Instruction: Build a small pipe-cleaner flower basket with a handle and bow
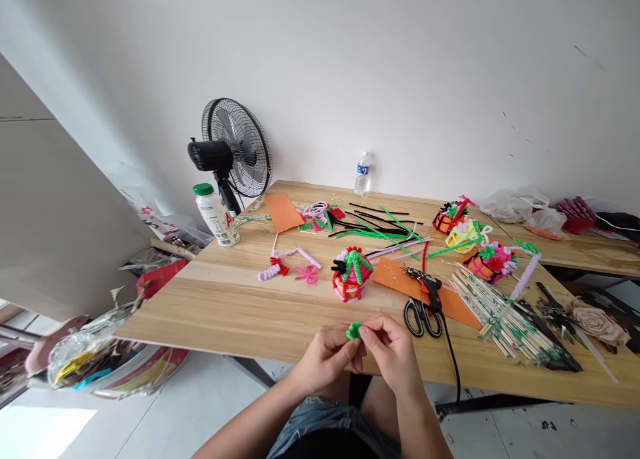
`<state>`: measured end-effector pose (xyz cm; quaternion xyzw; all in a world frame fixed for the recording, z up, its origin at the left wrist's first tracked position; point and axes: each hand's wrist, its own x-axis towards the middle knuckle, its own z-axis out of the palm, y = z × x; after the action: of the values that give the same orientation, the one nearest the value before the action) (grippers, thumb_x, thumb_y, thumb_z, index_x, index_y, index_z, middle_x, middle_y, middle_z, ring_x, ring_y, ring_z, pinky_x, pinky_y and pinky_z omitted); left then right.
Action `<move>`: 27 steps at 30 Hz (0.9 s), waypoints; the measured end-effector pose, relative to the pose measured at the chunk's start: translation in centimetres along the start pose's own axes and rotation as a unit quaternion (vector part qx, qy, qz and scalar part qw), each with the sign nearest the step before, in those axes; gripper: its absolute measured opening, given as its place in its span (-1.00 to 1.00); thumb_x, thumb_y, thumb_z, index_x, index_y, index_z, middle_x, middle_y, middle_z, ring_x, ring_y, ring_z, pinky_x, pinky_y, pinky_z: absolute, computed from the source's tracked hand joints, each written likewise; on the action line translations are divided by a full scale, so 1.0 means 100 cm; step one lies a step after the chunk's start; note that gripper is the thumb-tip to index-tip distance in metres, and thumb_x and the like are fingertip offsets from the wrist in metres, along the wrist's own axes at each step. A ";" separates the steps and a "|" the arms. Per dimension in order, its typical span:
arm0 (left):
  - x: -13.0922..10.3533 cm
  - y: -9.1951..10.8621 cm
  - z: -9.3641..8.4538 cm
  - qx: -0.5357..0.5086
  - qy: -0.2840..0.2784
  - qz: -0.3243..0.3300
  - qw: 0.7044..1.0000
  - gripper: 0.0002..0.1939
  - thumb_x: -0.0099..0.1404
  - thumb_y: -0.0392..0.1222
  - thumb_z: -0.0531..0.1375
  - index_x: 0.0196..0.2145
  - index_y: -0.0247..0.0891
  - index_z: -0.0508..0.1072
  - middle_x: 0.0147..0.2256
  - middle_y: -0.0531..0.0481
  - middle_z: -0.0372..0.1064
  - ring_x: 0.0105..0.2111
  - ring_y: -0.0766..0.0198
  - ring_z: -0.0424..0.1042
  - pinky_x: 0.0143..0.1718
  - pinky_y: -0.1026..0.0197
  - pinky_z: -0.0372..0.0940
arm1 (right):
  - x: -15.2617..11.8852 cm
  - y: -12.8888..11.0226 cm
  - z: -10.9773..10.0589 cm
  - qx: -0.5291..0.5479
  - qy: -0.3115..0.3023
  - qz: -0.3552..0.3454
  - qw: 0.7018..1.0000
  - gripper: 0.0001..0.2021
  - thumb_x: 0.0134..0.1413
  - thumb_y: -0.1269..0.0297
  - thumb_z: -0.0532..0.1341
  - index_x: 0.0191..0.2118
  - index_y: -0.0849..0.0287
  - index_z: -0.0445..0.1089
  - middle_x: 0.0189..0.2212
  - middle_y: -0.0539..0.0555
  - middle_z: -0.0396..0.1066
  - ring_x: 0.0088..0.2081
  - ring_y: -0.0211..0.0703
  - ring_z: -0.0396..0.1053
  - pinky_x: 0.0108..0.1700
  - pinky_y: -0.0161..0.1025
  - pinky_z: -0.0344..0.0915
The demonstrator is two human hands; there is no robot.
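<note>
Near the table's front edge, my left hand (pixel 327 358) and my right hand (pixel 390 349) pinch a small curled green pipe-cleaner piece (pixel 354 330) between them. Just beyond it stands a small round ornament (pixel 352 276) in red, orange, pink and green, with a black flower at its left side. A pink looped pipe-cleaner shape (pixel 307 274) lies left of the ornament. Farther left are lilac and red coiled pieces (pixel 274 268). To the right, a glue gun (pixel 425 286) rests on orange sheet, with black-handled scissors (pixel 423 317) in front of it.
Loose black, green and lilac pipe cleaners (pixel 380 229) lie at the table's middle. Bundled paper-wrapped sticks (pixel 505 319) and several finished ornaments are on the right. A white bottle (pixel 217 216) and a fan (pixel 237 146) stand left, a water bottle (pixel 362 174) at the back.
</note>
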<state>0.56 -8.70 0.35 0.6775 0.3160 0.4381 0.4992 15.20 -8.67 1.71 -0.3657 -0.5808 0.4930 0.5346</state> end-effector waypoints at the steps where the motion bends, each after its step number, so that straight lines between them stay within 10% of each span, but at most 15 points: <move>1: 0.000 -0.001 0.001 0.000 0.004 -0.002 1.000 -0.45 0.38 0.10 0.00 -0.60 -0.27 0.47 -0.61 -0.08 0.41 -0.52 0.27 0.37 -0.38 0.24 0.25 | 0.000 0.001 -0.001 -0.015 0.004 -0.010 1.000 -0.77 0.15 0.17 0.23 -0.45 0.16 0.34 -0.56 -0.06 0.31 -0.66 -0.31 0.35 -0.64 -0.35 0.35; 8: 0.000 -0.008 0.005 0.042 0.081 0.043 0.995 -0.46 0.35 0.07 0.05 -0.70 -0.25 0.27 -0.67 0.01 0.21 -0.60 0.34 0.20 -0.51 0.25 0.10 | 0.001 0.002 -0.010 -0.186 -0.001 -0.148 0.971 -0.96 0.11 0.40 0.27 -0.31 0.13 0.47 -0.38 0.06 0.43 -0.35 -0.20 0.44 -0.39 -0.32 0.42; 14: 0.000 -0.008 0.006 0.044 0.129 0.037 0.990 -0.46 0.31 0.12 0.06 -0.71 -0.22 0.12 -0.68 0.08 0.02 -0.62 0.36 0.05 -0.56 0.24 0.00 | -0.007 0.002 -0.004 -0.346 0.003 -0.356 0.868 -0.69 0.10 0.61 0.17 -0.12 0.09 0.46 -0.37 0.09 0.45 -0.36 -0.14 0.42 -0.31 -0.20 0.41; 21: 0.001 -0.006 0.000 0.073 0.049 0.086 0.992 -0.51 0.29 -0.01 0.06 -0.72 -0.22 0.07 -0.67 0.09 -0.02 -0.63 0.38 0.00 -0.55 0.24 -0.05 | -0.002 -0.010 -0.011 -0.234 -0.075 -0.200 0.949 -0.81 0.15 0.48 0.20 -0.14 0.11 0.43 -0.30 0.08 0.40 -0.34 -0.22 0.42 -0.39 -0.33 0.41; 27: 0.002 -0.007 0.000 -0.046 0.026 0.024 0.998 -0.67 0.20 -0.18 0.08 -0.69 -0.29 0.28 -0.69 0.09 0.11 -0.63 0.40 0.13 -0.56 0.32 0.04 | -0.004 -0.006 -0.014 -0.297 -0.084 -0.336 0.890 -0.74 0.13 0.62 0.13 -0.18 0.15 0.42 -0.36 0.08 0.41 -0.33 -0.19 0.38 -0.29 -0.24 0.39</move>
<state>0.63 -8.34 -0.30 0.6497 0.2925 0.4813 0.5105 16.67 -8.93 2.15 -0.2475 -0.8313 0.1168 0.4839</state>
